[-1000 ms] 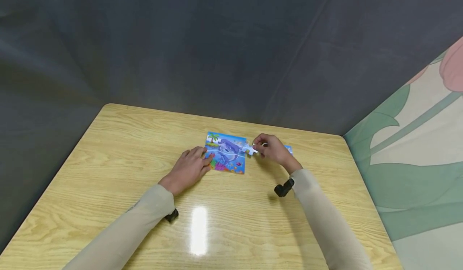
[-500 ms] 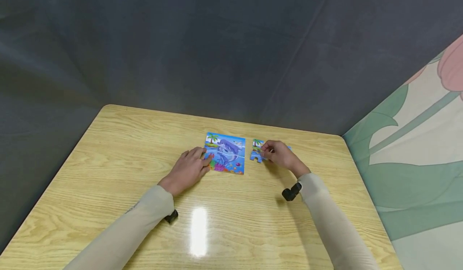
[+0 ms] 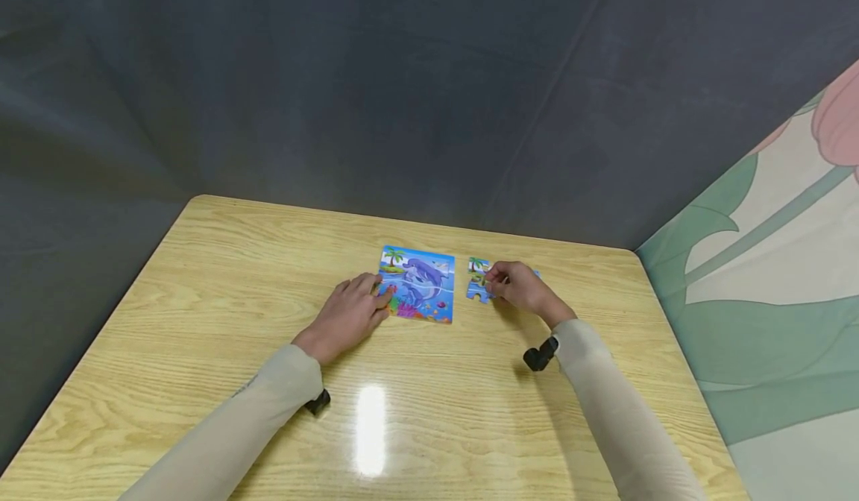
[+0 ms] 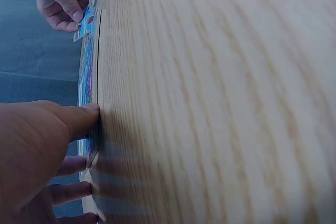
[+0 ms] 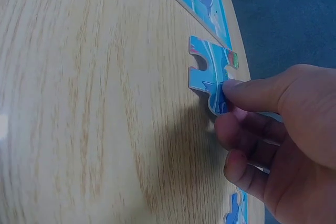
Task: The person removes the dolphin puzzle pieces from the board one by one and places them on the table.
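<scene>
A square dolphin picture (image 3: pixel 424 281) with a palm tree and coral lies flat on the wooden table. My left hand (image 3: pixel 347 312) rests at its left edge, fingers mostly straight; in the left wrist view the thumb lies along the picture's near edge. To the right of the picture, my right hand (image 3: pixel 520 286) pinches a blue jigsaw puzzle piece (image 5: pixel 210 72) between thumb and fingers. The piece shows a palm tree at its top and a rounded notch at its lower edge. A narrow gap separates it from the picture. Part of it is hidden behind my fingers.
Another blue puzzle piece (image 5: pixel 235 209) lies beyond my right hand, mostly covered by it. The wooden table (image 3: pixel 429 396) has its back edge close behind the picture. A dark curtain (image 3: pixel 403 98) hangs behind, and a flower-patterned cloth (image 3: pixel 772 300) is at the right.
My right hand has moved right, away from the picture, with the puzzle piece; its pale look has turned to the printed face. In the last half second it has barely moved. The left hand stays put.
</scene>
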Tool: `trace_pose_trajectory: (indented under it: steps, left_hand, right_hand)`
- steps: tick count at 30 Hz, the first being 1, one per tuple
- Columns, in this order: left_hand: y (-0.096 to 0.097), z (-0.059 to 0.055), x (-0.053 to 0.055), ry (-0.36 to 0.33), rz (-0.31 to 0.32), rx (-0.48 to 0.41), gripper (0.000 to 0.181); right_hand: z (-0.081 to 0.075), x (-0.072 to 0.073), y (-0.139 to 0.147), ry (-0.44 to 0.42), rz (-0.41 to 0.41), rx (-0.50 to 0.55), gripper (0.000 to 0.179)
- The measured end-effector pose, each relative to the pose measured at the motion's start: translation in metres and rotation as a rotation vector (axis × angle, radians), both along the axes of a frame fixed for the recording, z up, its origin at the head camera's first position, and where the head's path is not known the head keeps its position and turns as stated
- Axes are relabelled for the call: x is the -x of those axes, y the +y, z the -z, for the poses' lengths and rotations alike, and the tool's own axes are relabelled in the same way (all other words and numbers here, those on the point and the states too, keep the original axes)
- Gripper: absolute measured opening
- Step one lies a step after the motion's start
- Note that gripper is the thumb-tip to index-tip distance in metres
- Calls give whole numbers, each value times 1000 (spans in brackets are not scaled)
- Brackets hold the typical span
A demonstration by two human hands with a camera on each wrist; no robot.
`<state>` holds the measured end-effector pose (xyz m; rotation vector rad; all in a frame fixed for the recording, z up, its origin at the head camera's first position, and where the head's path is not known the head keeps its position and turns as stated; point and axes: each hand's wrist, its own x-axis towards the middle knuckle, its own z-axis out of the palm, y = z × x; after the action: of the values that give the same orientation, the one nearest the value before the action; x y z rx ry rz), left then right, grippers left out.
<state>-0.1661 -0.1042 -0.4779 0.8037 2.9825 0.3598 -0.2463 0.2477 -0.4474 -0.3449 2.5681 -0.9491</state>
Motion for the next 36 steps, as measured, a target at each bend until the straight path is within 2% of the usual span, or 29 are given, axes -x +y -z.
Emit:
trace_pose_trajectory:
  steps: [17, 27, 36]
  left_hand:
    - [0, 1, -1, 14, 10, 4, 48]
    - [0, 3, 1, 27, 12, 18, 48]
    - [0, -2, 0, 10, 5, 13, 48]
  right_hand:
    - [-1, 2, -6, 62, -35, -133, 9]
    - [1, 3, -9, 83, -17, -171, 6]
    - [-1, 3, -10, 78, -25, -185, 8]
